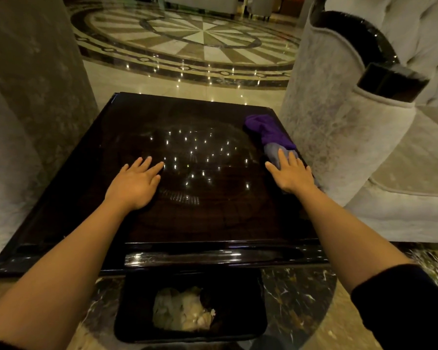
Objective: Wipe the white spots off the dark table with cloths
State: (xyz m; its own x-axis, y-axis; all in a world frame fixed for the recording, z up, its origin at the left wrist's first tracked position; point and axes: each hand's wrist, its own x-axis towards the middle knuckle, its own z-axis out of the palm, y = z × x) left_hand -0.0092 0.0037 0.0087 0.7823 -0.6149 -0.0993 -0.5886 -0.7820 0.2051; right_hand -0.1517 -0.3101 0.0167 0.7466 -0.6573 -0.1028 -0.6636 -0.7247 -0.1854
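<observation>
Head view, looking down on the dark counter (86, 198). Your left hand (133, 184) lies flat and spread, palm down, on the bare surface at about 9 o'clock of the counter's centre; it holds nothing. Your right hand (292, 173) is also spread wide, its fingers resting on the near end of the grey cloth (276, 154) at 3 o'clock, by the counter's right edge. A purple cloth (268, 130) lies touching the grey one, toward 1 o'clock. Bright white spots (191, 152) scatter across the middle of the counter, between your hands; some may be reflected ceiling lights, and you cannot tell which. Judged from this, the step in hand is taking up a cloth, with wiping not yet begun. The next move calls for closing your right hand on the grey cloth and drawing it toward 9 o'clock over the spots. Below the counter's near edge, at 6 o'clock, a black bin (190, 337) holds crumpled pale waste (182, 310).
</observation>
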